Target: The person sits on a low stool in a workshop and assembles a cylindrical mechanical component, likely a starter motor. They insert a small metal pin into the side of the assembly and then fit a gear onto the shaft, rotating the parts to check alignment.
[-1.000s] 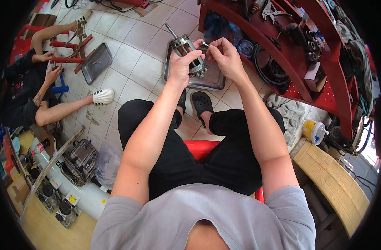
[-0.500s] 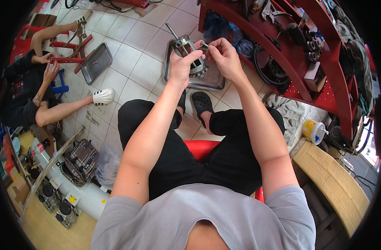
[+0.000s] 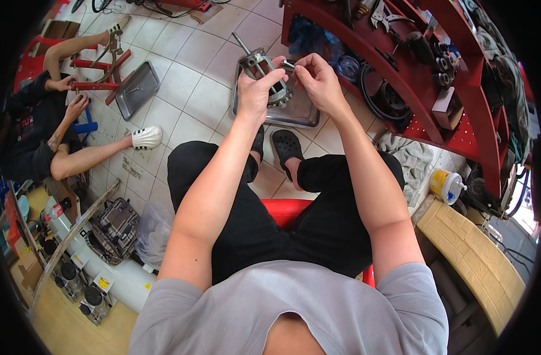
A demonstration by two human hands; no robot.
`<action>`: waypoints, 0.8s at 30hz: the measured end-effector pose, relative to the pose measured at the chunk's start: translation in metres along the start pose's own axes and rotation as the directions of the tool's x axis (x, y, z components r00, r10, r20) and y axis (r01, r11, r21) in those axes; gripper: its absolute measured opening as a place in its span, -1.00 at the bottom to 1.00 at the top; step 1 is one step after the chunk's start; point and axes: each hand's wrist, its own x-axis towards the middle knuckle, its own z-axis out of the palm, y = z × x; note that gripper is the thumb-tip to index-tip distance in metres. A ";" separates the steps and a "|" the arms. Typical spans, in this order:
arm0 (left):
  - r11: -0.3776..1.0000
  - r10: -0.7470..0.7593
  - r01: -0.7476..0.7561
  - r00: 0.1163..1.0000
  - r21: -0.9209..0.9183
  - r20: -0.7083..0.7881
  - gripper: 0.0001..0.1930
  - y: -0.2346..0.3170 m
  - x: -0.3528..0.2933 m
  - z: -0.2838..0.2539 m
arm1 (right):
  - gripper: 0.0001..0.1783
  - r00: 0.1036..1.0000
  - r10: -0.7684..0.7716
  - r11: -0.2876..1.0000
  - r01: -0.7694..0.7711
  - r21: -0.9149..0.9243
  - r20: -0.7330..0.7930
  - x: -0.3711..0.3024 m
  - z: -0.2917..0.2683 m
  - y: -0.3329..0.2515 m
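Note:
My left hand (image 3: pixel 256 93) is wrapped round a metal drum-shaped part (image 3: pixel 277 93), with the thumb across its side. The part tilts, its thin shaft sticking out at the upper left and a toothed rim at its lower right end. Between the fingertips of my right hand (image 3: pixel 321 84) is a small shiny metal pin (image 3: pixel 288 63). The pin points left toward the fingers of my left hand, just beside the drum-shaped part. Both hands are above a grey metal tray (image 3: pixel 309 117) on the floor.
A red rack (image 3: pixel 394 77) with tools and metal parts stands at the right. A white bucket (image 3: pixel 445 186) and a grey cloth (image 3: pixel 407 163) lie near it. Another person (image 3: pixel 34 130) sits at the left beside a second tray (image 3: pixel 137 89).
The drum-shaped part has shifted slightly left and turned a little in my left hand. My right hand stays nearly in place, and more of the pin shows. The other person's hand has dropped slightly.

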 end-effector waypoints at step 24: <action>0.976 0.007 0.004 0.999 0.219 -0.049 -0.72 -0.009 0.002 -0.006 | -0.79 0.989 0.064 0.986 -0.042 -0.161 0.131 0.000 -0.005 -0.003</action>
